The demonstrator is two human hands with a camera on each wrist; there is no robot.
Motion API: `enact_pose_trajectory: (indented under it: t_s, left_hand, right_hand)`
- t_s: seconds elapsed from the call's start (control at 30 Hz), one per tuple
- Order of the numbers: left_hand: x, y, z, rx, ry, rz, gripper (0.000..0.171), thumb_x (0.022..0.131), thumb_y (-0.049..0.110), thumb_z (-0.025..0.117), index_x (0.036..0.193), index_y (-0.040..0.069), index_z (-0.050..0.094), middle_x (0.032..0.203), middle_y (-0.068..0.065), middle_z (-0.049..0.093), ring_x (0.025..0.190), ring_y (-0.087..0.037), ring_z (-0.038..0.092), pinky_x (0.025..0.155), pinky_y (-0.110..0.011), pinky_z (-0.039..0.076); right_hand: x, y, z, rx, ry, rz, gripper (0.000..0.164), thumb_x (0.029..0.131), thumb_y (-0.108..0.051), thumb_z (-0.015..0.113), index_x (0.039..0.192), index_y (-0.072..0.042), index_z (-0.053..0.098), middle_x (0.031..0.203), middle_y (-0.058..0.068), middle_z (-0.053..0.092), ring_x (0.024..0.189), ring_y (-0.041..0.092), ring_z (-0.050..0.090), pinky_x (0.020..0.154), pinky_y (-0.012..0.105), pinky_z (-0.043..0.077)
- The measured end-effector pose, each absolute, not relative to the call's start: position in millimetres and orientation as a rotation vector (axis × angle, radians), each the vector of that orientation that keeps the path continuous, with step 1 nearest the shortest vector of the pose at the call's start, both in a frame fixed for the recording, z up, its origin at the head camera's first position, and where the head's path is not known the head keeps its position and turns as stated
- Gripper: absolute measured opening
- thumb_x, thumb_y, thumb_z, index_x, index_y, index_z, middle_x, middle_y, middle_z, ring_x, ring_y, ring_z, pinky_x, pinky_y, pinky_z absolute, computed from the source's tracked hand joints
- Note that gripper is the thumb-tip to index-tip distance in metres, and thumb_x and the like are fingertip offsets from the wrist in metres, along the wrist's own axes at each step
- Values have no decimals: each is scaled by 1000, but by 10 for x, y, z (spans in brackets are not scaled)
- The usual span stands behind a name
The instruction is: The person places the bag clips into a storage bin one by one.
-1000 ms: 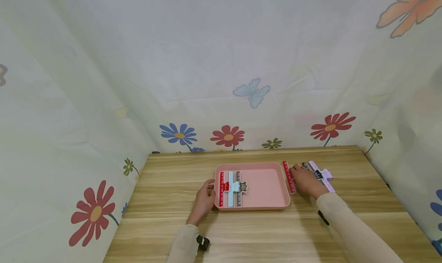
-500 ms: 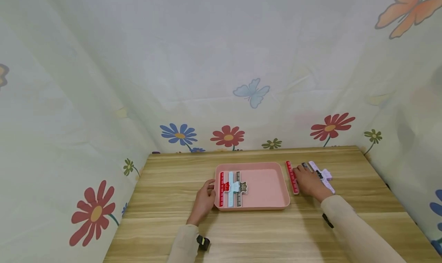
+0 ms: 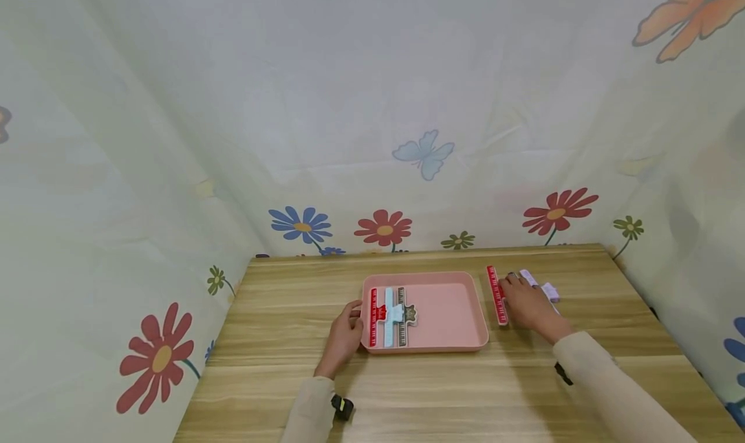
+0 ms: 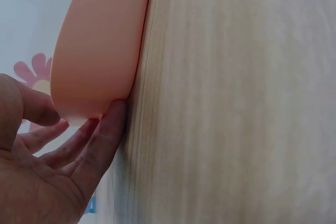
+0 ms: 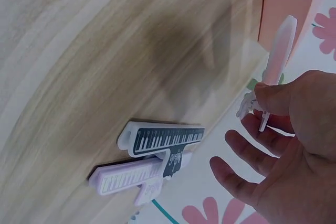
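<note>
My right hand [image 3: 531,307] pinches a red bag clip [image 3: 497,295] with piano-key marks between thumb and fingers, to the right of the pink tray [image 3: 448,350]. In the right wrist view the clip [image 5: 281,48] is seen edge-on, raised off the table, while the other fingers spread loosely. My left hand [image 3: 342,339] rests its fingertips against the tray's left outer wall, the thumb near the rim in the left wrist view. Inside the tray, side by side at its left end, lie a red clip [image 3: 374,330], a light blue clip [image 3: 389,333] and a dark grey clip [image 3: 402,333].
Beyond my right hand a black clip [image 5: 167,139] and a lilac clip [image 5: 126,177] lie on the wooden table [image 3: 431,398]. In the head view the hand hides the black one. A flowered cloth [image 3: 349,171] hangs behind the table's far edge.
The right hand has moved a little to the right, and the red clip has shifted right with it, farther from the tray. The left hand and tray have stayed in place.
</note>
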State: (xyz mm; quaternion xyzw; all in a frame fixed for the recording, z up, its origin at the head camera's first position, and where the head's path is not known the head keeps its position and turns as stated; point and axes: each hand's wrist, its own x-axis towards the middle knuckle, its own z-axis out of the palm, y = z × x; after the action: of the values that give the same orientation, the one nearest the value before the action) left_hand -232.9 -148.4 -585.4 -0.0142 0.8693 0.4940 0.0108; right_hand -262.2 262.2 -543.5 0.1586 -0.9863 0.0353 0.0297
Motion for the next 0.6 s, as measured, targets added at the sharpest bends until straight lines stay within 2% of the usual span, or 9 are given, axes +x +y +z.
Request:
enact_pose_trajectory:
  t_s: [0.33, 0.6]
  left_hand:
    - [-2341, -1482, -5869, -42, 2715, 1535, 40, 94, 11, 47, 134, 15, 46, 120, -16, 59, 107, -26, 61, 79, -36, 54]
    - [-2342, -1485, -5863, -47, 2699, 1551, 41, 93, 9, 48, 134, 14, 46, 119, -15, 59, 106, -27, 61, 78, -36, 54]
  right_hand:
    - [-2512, 2633, -5319, 482, -3010, 127, 39, 90, -15, 56, 125, 0, 50, 128, 23, 49, 119, 42, 47, 79, 62, 45]
    - [-2434, 2637, -5286, 531, -2919, 109, 39, 87, -17, 62, 120, 0, 51, 122, 21, 53, 114, 39, 51, 76, 60, 46]
